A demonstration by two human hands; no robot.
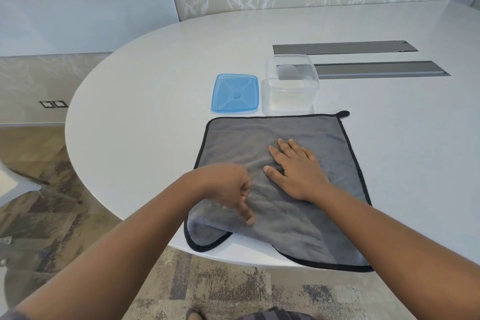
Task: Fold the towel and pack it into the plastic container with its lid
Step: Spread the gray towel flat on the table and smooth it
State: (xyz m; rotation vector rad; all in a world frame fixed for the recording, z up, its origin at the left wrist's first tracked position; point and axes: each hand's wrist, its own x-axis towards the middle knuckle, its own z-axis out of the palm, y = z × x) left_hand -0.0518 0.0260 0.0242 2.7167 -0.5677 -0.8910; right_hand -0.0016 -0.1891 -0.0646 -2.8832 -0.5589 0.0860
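At the near edge of the white counter [145, 65], the left hand [233, 189] hovers over the grey towel [259, 135]; its fingers [245, 212] point down toward the folded-over near-left corner, loosely bent. Motion blur hides whether they pinch the cloth, so I cannot tell their grip. The right hand [298, 166] lies flat on the middle of the towel, palm down, fingers straight and slightly spread, pressing the cloth.

The towel is spread at the near edge of the counter, its black-trimmed hem running round it and a small black hanging loop at its far-right corner. Its near-left corner is turned over on itself, and the near hem hangs just past the counter's edge.

Just beyond the towel's far edge stand the clear plastic container [291, 91], open and upright, and the blue lid [235, 93] lying flat just beside it on the left. Two grey cable-hatch strips [379, 69] are set into the counter behind the container. No label or writing can be read on any of them.
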